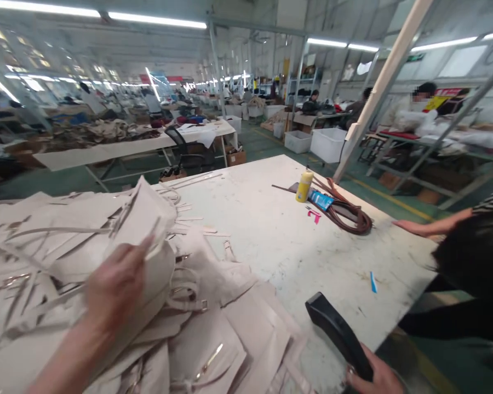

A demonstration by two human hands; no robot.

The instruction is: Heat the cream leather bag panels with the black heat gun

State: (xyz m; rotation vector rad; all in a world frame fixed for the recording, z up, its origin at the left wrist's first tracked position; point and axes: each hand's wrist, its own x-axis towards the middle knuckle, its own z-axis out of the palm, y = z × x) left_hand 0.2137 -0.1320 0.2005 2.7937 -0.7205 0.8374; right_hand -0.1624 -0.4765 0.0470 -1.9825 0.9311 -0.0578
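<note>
While I watch remotely, the desk (pixel 246 210) carries a loose heap (pixel 263 323) of pale bag parts. Pale bag (pixel 158 273) tilted up amid the heap, my left hand (pixel 117 276) against it; too blurred, cannot tell whether closed. Brown strap coil (pixel 365 225) beyond the heap, rightward. Black curved tool (pixel 337 328) right of the heap, gripped by my right hand (pixel 376 375). Yellow bottle (pixel 304 187) beyond the heap. Progress, my judgement: partway; buckles (pixel 205 305) already on some straps, heap yet unsorted.
</note>
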